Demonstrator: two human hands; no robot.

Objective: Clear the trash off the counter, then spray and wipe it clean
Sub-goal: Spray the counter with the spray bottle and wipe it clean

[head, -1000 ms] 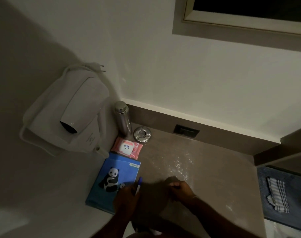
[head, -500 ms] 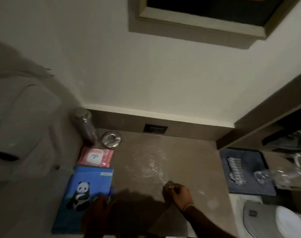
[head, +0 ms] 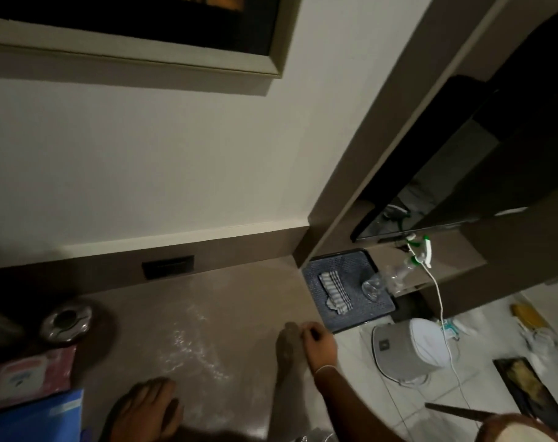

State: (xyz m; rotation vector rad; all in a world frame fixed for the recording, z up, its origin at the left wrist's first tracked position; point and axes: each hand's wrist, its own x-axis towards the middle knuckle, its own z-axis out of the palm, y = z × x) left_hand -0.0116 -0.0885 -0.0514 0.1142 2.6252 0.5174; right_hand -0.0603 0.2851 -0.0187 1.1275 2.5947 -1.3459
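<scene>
The brown counter (head: 226, 301) has a pale wet sheen (head: 188, 346) across its middle. My right hand (head: 319, 344) hovers at the counter's right edge, fingers pinched together with nothing visible between them. My left hand (head: 147, 409) rests knuckles up on the counter's near edge, fingers curled under; what it holds is hidden. A striped cloth (head: 335, 293) lies on a dark tray (head: 351, 317) to the right. Behind the tray stands a clear spray bottle (head: 419, 255) with a green and white head. A grey bin (head: 402, 352) with a white liner sits on the floor.
At the left are a metal ashtray (head: 65, 320), a pink wipes pack (head: 29, 374) and a blue notebook (head: 32, 419). A clear glass (head: 371, 290) stands on the tray. A white cable (head: 443, 320) hangs past the bin. A wall socket (head: 167, 266) is at the back.
The view has swung right, bringing the tray, spray bottle and bin into sight. My right hand has moved right to the counter's edge. The hair dryer and metal bottle have left the view.
</scene>
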